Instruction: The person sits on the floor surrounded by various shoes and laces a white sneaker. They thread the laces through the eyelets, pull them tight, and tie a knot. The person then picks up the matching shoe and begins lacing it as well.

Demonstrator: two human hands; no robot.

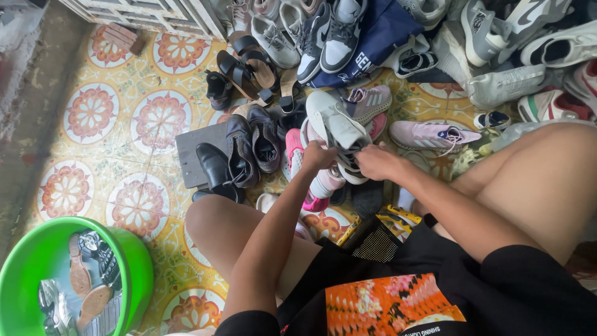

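Seen from above, both forearms stretch forward to the middle of the frame. The left hand [318, 155] grips the side of a white sneaker [336, 127], fingers curled onto it. The right hand [376, 163] clasps the same shoe from the other side; its fingertips are hidden. The sneaker sits just above both hands, amid a heap of shoes [435, 43] on the patterned tile floor [124, 124]. A green basin [134, 261] holding soaked shoes occupies the lower left, partly cut off.
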